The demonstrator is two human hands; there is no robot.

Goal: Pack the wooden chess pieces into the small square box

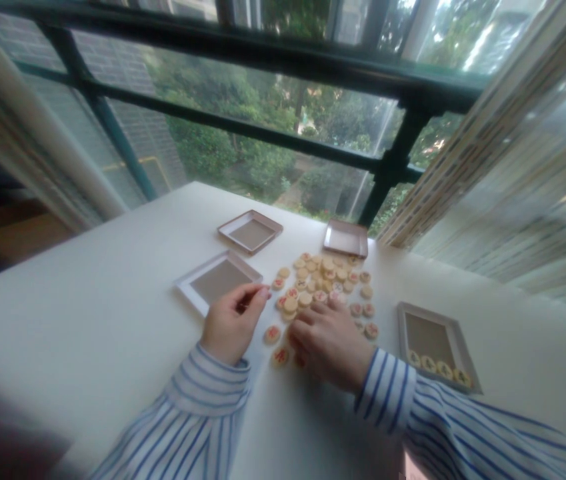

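A loose heap of round wooden Chinese chess pieces [305,299], some marked in red and some in dark characters, lies on the white table. My left hand [234,321] is at the heap's left side, thumb and forefinger pinched together; anything between them is too small or hidden to name. Over the near part of the heap is my right hand [330,340], palm down with fingers bent onto the pieces. Its fingertips are partly hidden, so its grip does not show. Two red-marked pieces, one a chess piece [279,357], lie between the hands.
A shallow tray [193,298] lies just behind my left hand. Farther back are another tray [250,231] and a small box lid [345,239]. At the right, a tray [455,333] holds a row of several pieces. A window with dark green bars [243,127] borders the table.
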